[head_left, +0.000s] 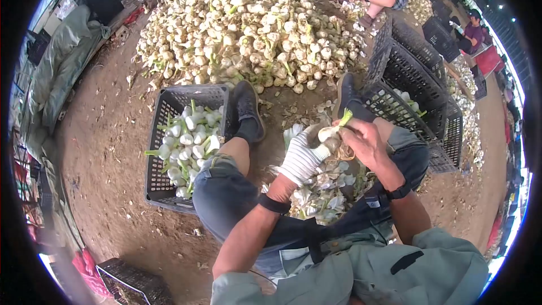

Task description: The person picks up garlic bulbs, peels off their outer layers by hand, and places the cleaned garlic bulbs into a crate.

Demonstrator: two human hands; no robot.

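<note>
One garlic bulb [328, 134] is held between the knees [217, 182], above peelings [323, 196]: the gloved left hand [304, 157] curls around it, the bare right hand [366, 142] grips it near the green stem [345, 117].

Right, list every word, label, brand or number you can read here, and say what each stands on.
None: no text can be read in this view.
Pale patch on the trousers: too small and blurred to tell whether it bears writing.
Left wristband and right wristband: no marking legible.
</note>
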